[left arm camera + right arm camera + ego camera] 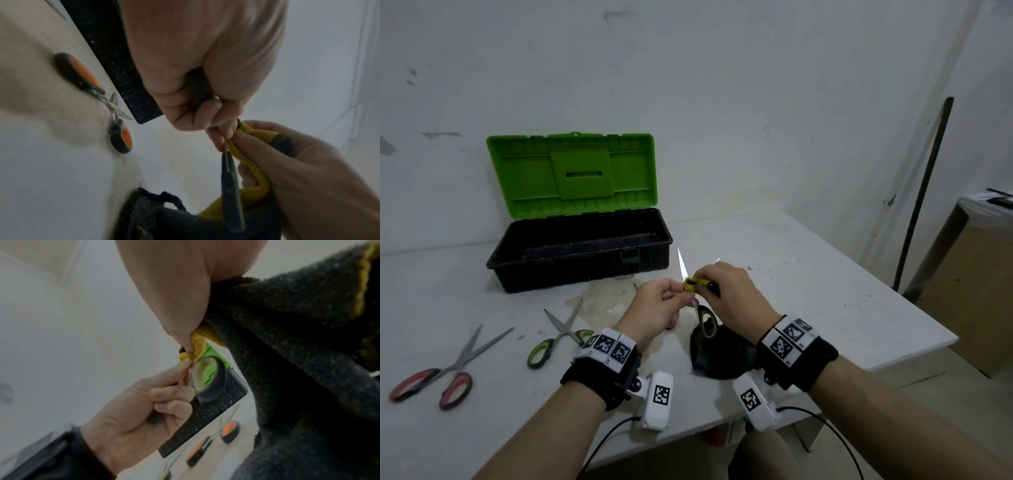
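A dark knit glove (719, 353) with a yellow cuff (693, 284) lies partly on the white table (825, 291), and its cuff end is lifted. My right hand (729, 294) pinches the yellow cuff (252, 162). My left hand (657, 308) holds a pair of green-and-black-handled scissors (705, 322) near the pivot, right against the cuff. One blade (681, 263) points up and away from me. The handle loop (211, 379) hangs beside my left fingers (180, 374). The dark knit fabric (287, 337) fills the right of the right wrist view.
An open toolbox with a black base (578, 246) and an upright green lid (571, 171) stands at the back left. Red-handled scissors (441, 373) and another green-handled pair (558, 335) lie on the left. The table edge (893, 353) runs at the right, with a cardboard box (976, 291) beyond it.
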A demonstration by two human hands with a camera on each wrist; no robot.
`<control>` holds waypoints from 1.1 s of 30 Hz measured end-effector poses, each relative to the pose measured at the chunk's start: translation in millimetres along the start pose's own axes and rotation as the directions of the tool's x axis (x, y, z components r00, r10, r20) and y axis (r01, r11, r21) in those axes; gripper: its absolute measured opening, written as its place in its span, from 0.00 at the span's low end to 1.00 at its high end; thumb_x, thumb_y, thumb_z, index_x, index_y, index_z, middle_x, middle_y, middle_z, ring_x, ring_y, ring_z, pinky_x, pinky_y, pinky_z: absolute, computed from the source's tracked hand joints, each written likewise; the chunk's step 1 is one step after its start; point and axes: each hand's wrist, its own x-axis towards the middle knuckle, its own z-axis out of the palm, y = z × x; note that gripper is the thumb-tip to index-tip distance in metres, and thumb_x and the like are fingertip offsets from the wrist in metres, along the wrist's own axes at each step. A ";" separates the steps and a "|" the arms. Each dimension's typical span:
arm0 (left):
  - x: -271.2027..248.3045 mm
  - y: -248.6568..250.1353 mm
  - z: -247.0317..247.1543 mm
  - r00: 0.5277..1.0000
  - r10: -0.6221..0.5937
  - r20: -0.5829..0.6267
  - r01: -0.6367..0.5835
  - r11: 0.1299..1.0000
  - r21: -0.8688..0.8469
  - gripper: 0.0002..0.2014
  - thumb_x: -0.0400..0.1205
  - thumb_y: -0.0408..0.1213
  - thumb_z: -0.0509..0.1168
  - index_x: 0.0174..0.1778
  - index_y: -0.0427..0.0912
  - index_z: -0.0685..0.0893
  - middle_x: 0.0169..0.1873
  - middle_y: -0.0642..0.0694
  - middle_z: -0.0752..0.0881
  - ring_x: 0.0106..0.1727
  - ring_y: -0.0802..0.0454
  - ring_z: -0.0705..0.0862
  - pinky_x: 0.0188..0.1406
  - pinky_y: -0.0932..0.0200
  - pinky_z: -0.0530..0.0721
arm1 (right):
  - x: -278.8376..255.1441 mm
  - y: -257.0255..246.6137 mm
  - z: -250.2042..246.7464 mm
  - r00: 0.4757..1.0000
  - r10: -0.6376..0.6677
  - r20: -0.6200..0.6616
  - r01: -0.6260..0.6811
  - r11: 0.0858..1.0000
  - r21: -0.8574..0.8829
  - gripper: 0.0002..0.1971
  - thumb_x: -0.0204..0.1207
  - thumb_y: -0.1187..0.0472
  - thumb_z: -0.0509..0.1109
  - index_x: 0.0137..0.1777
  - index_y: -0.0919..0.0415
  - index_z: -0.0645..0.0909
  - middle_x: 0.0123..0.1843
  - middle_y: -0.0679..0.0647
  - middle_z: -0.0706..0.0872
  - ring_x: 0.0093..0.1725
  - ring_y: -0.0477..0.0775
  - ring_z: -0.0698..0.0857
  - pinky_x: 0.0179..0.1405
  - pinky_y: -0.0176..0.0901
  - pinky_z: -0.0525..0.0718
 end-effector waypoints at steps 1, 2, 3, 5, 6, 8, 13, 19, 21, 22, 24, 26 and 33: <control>0.4 -0.5 -0.5 1.000 0.001 0.003 -0.001 1.000 0.002 0.03 0.83 0.29 0.71 0.46 0.33 0.84 0.37 0.39 0.91 0.22 0.52 0.69 0.25 0.58 0.68 | 1.9 1.9 -1.0 1.000 0.024 -0.004 -0.024 1.000 -0.008 0.05 0.80 0.55 0.70 0.53 0.52 0.86 0.44 0.50 0.84 0.43 0.50 0.81 0.44 0.43 0.81; 0.8 -1.6 -1.6 1.000 0.003 0.002 -0.003 1.000 0.011 0.04 0.83 0.29 0.71 0.46 0.32 0.84 0.38 0.37 0.91 0.22 0.52 0.70 0.25 0.58 0.68 | 6.0 5.4 -3.4 0.998 0.059 -0.024 -0.060 0.998 -0.016 0.06 0.80 0.55 0.70 0.53 0.53 0.86 0.45 0.50 0.84 0.44 0.51 0.81 0.45 0.43 0.80; 1.1 -3.0 -3.5 1.000 0.004 0.000 -0.004 1.000 0.029 0.05 0.83 0.30 0.72 0.46 0.32 0.84 0.40 0.36 0.91 0.22 0.52 0.70 0.24 0.59 0.69 | 11.0 9.0 -7.4 0.994 0.102 -0.049 -0.104 0.994 -0.023 0.06 0.81 0.56 0.70 0.53 0.54 0.86 0.45 0.50 0.84 0.44 0.51 0.82 0.45 0.41 0.80; 1.2 -6.5 -6.3 1.000 0.004 -0.005 -0.003 0.998 0.064 0.05 0.82 0.31 0.72 0.46 0.32 0.84 0.41 0.34 0.92 0.22 0.51 0.72 0.23 0.61 0.71 | 18.9 15.1 -16.9 0.981 0.159 -0.110 -0.163 0.986 -0.030 0.06 0.80 0.57 0.71 0.52 0.55 0.86 0.46 0.51 0.86 0.46 0.51 0.83 0.45 0.39 0.78; 1.3 -8.0 -7.2 1.000 0.000 -0.011 0.001 0.998 0.066 0.05 0.82 0.31 0.72 0.45 0.33 0.84 0.41 0.34 0.91 0.22 0.51 0.72 0.22 0.62 0.72 | 20.2 15.7 -20.0 0.979 0.158 -0.133 -0.163 0.986 -0.024 0.05 0.80 0.57 0.71 0.52 0.55 0.87 0.46 0.51 0.86 0.46 0.51 0.83 0.46 0.37 0.78; 1.3 -8.1 -6.9 1.000 -0.007 -0.025 0.008 0.998 0.056 0.04 0.82 0.30 0.72 0.45 0.33 0.84 0.39 0.36 0.91 0.22 0.52 0.72 0.22 0.63 0.72 | 17.0 8.2 -21.4 0.988 0.114 -0.106 -0.115 0.993 -0.006 0.05 0.80 0.56 0.71 0.52 0.55 0.87 0.45 0.50 0.86 0.45 0.48 0.82 0.45 0.36 0.77; 0.1 -2.8 -1.7 1.000 0.004 0.017 -0.004 0.999 0.036 0.04 0.82 0.29 0.71 0.47 0.30 0.85 0.37 0.40 0.91 0.22 0.53 0.71 0.22 0.62 0.70 | 6.1 -5.4 -5.7 0.993 0.079 0.086 -0.079 0.997 -0.004 0.05 0.79 0.56 0.71 0.51 0.53 0.87 0.44 0.49 0.87 0.43 0.47 0.82 0.44 0.41 0.81; -0.9 -4.0 -4.6 1.000 0.003 0.002 -0.003 0.997 0.080 0.04 0.82 0.30 0.72 0.45 0.33 0.85 0.38 0.39 0.92 0.23 0.52 0.72 0.23 0.63 0.72 | 21.7 8.1 -23.7 0.972 0.219 -0.082 -0.216 0.975 0.044 0.04 0.80 0.56 0.72 0.48 0.55 0.87 0.41 0.49 0.87 0.40 0.47 0.83 0.41 0.38 0.82; -0.8 -1.6 -4.0 1.000 0.011 0.006 -0.011 0.996 0.091 0.04 0.83 0.31 0.72 0.46 0.33 0.85 0.38 0.39 0.92 0.22 0.53 0.72 0.22 0.63 0.72 | 18.7 -0.8 -21.5 0.985 0.165 -0.039 -0.164 0.986 0.036 0.05 0.80 0.56 0.71 0.49 0.55 0.87 0.40 0.48 0.86 0.38 0.45 0.81 0.36 0.34 0.77; -0.9 -0.5 -3.0 1.000 0.016 0.013 -0.017 0.996 0.090 0.05 0.83 0.31 0.71 0.46 0.32 0.85 0.38 0.40 0.92 0.22 0.54 0.72 0.22 0.63 0.72 | 15.9 -5.0 -17.4 0.989 0.146 0.012 -0.146 0.989 0.027 0.04 0.80 0.56 0.70 0.49 0.54 0.87 0.40 0.48 0.86 0.37 0.45 0.81 0.34 0.34 0.74; -1.5 1.8 -0.2 0.999 0.034 0.030 -0.036 0.995 0.089 0.05 0.83 0.30 0.71 0.46 0.32 0.84 0.36 0.40 0.92 0.21 0.53 0.71 0.21 0.63 0.71 | 12.5 -6.9 -10.0 0.983 0.157 0.099 -0.158 0.987 0.004 0.05 0.80 0.56 0.70 0.49 0.53 0.87 0.39 0.49 0.86 0.36 0.47 0.82 0.33 0.35 0.73; -2.6 2.5 1.8 0.999 0.043 0.030 -0.047 0.992 0.120 0.04 0.83 0.29 0.70 0.44 0.34 0.83 0.35 0.40 0.91 0.21 0.53 0.70 0.21 0.62 0.70 | 14.5 -1.9 -10.2 0.974 0.205 0.096 -0.205 0.979 -0.012 0.05 0.80 0.55 0.69 0.49 0.53 0.86 0.39 0.51 0.86 0.36 0.51 0.83 0.31 0.37 0.75; -2.3 -0.1 -3.3 1.000 -0.025 -0.015 0.025 0.999 0.031 0.04 0.83 0.30 0.71 0.44 0.35 0.84 0.35 0.41 0.90 0.21 0.53 0.71 0.21 0.63 0.70 | 14.5 0.9 -22.4 0.991 0.119 -0.068 -0.116 0.992 0.042 0.03 0.80 0.57 0.71 0.50 0.55 0.85 0.44 0.49 0.87 0.43 0.48 0.82 0.44 0.40 0.80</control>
